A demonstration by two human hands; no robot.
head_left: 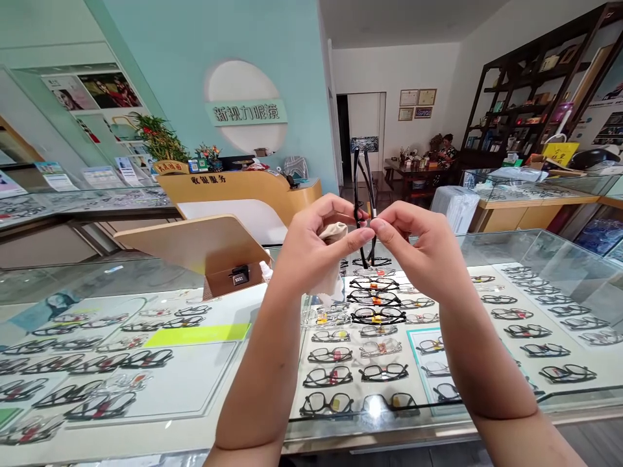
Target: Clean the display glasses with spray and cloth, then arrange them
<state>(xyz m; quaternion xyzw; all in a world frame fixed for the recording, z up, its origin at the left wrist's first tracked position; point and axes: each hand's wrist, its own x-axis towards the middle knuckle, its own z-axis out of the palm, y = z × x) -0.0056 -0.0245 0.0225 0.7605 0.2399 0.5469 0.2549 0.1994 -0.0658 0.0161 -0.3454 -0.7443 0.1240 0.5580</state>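
Observation:
A pair of black-framed eyeglasses [357, 185] is held up over the glass counter, turned edge-on with its dark temple arms pointing upward. My left hand [324, 243] pinches it from the left between thumb and fingers. A pale cleaning cloth [331, 285] is also tucked in that hand and hangs below the palm. From the other side, my right hand [413, 243] grips the eyeglasses with thumb and fingertips, close to the left thumb. The fingers hide part of the frame where the hands meet.
Beneath my hands, the glass display case [272, 389] shows rows of eyeglasses [329, 376]. A wooden mirror stand [195, 250] and a small white bottle [265, 271] are at the left. Beyond are a cashier desk [233, 188] and a seated person [445, 152].

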